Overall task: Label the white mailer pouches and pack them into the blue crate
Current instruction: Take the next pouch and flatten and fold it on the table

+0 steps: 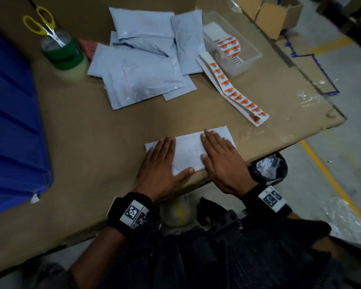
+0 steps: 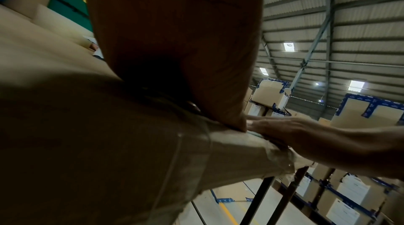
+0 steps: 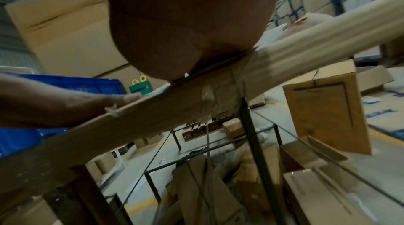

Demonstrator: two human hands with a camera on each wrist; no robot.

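- The desk (image 1: pixel 75 130) is topped with brown cardboard sheet, clear film wrapped over its right edge, and stands on dark metal legs (image 3: pixel 251 135).
- The concrete floor (image 1: pixel 342 65) is grey, marked with a yellow line (image 1: pixel 329 176) and blue tape (image 1: pixel 319 65).
- A black-lined waste bin (image 1: pixel 268 171) stands just beside the desk's near edge.
- Overhead runs a corrugated metal roof (image 2: pixel 360 12) on steel beams, with small bright skylight panels (image 2: pixel 289 46).
- Stacked cardboard cartons (image 2: pixel 268 95) with blue-taped edges fill the background.

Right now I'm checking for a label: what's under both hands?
A flat white mailer pouch lies on the cardboard tabletop under the left hand and right hand. No label shows between them; the covered parts stay hidden.
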